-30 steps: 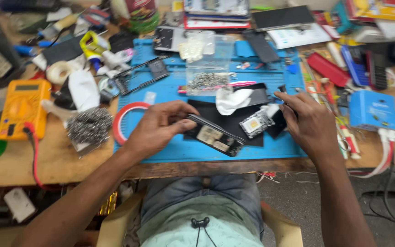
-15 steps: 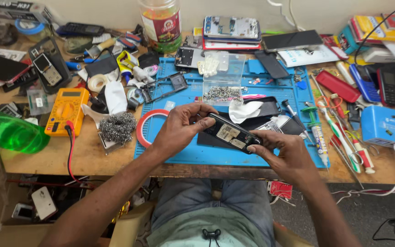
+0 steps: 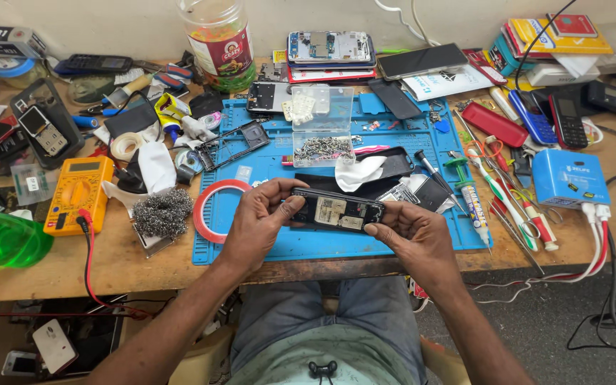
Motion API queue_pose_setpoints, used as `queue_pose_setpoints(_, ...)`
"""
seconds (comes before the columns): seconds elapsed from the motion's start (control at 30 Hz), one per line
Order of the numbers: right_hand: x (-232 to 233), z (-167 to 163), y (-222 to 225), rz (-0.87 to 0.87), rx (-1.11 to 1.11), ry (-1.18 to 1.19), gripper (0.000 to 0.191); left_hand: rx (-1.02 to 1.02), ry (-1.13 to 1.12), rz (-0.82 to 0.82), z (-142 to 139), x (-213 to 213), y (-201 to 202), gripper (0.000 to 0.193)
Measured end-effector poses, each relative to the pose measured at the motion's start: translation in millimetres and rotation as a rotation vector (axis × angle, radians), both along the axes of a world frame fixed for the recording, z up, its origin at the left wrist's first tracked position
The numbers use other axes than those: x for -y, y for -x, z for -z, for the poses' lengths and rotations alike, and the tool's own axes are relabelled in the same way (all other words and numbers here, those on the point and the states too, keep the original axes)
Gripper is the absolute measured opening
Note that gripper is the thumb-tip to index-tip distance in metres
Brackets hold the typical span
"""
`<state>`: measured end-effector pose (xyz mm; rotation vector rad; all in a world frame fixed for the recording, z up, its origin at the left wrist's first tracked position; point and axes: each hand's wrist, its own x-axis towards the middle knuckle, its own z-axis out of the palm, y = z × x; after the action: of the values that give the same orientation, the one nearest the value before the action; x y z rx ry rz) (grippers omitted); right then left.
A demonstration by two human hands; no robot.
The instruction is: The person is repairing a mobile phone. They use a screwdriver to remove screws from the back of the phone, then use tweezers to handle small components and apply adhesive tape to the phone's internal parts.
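I hold an opened black phone (image 3: 338, 210) level above the front of a blue work mat (image 3: 279, 246), its bare inner parts facing up. My left hand (image 3: 262, 221) grips its left end, thumb on top. My right hand (image 3: 411, 235) grips its right end with the fingertips. Just behind the phone lie a black back cover (image 3: 393, 162) and a crumpled white tissue (image 3: 359, 172).
A red tape ring (image 3: 212, 207) lies left of my left hand. A clear screw box (image 3: 321, 128), a yellow multimeter (image 3: 78, 194), steel wool (image 3: 160, 212), a green bottle (image 3: 5, 239), a blue box (image 3: 570, 178), screwdrivers and several phones crowd the wooden bench.
Both hands have closed in on the phone and turned it level. One second ago my right hand was off to the right, away from it. The view has also pulled back.
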<state>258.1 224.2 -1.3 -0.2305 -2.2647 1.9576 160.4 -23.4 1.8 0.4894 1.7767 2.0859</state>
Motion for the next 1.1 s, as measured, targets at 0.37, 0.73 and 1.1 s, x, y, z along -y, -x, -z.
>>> queue_pose_setpoints(0.37,1.5,2.2,-1.6,-0.007,0.010,-0.026,0.021,0.074,-0.010,-0.043,16.2,0.1,-2.6,0.024)
queue_pose_setpoints(0.73,-4.7,4.1,-6.9,-0.066,0.000,0.030,0.069,0.125,-0.074,-0.068,23.5,0.2,-0.5,0.026)
queue_pose_setpoints(1.1,-9.7,11.2,-10.7,-0.048,-0.020,0.093,0.063,0.123,-0.097,-0.044,25.9,-2.7,-0.5,0.026)
